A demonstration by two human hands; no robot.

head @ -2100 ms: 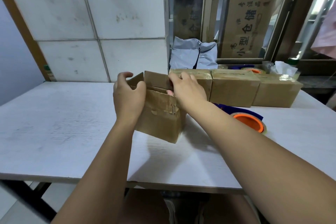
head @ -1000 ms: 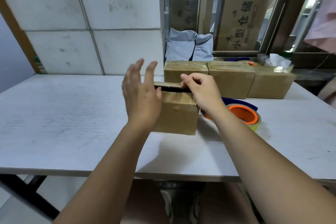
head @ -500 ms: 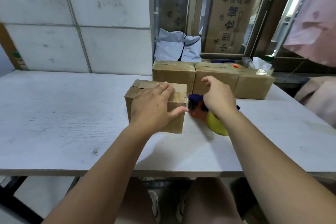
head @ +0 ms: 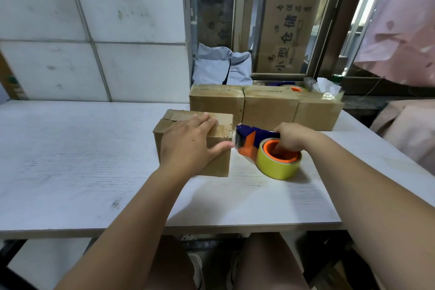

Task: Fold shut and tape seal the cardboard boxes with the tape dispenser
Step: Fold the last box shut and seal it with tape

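White bench [head: 70, 160], mid-frame: box [head: 219, 165] flaps now folded down, left hand [head: 188, 141] spread flat on top. Right hand [head: 292, 136] now grips tape dispenser [head: 249, 146], its nose at box's right edge. Taping can start.

head cam | 1 view | looks forward-down | close over white table [head: 70, 160]

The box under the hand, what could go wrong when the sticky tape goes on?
1. The left hand lies flat on the box, and its thumb sits right beside the front edge of the tape dispenser gripped by the right hand. The thumb could get nicked or taped over.
2. Only that flat hand holds the flaps down. If it lifts early, they may pop up.
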